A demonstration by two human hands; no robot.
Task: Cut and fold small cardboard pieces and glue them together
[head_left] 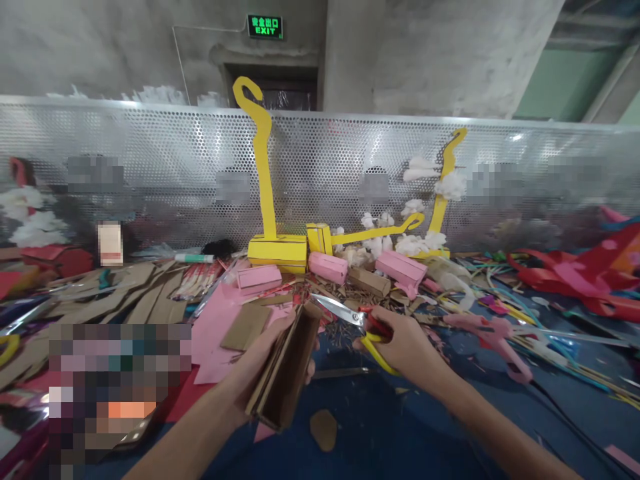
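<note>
My left hand [267, 357] grips a folded brown cardboard piece [287, 373], held upright above the blue table [400, 433]. My right hand [400, 347] holds scissors [350, 317] with yellow and red handles. Their blades are open and point left, with the tips at the top edge of the cardboard. Both hands are low in the centre of the view.
Pink paper-covered boxes [327, 265] and yellow cardboard shapes [277, 250] stand behind, against a perforated metal panel [150, 167]. Brown cardboard offcuts [130, 293] lie at left, a pink glue gun [493, 337] and coloured sticks at right. A small cardboard scrap [324, 429] lies below the hands.
</note>
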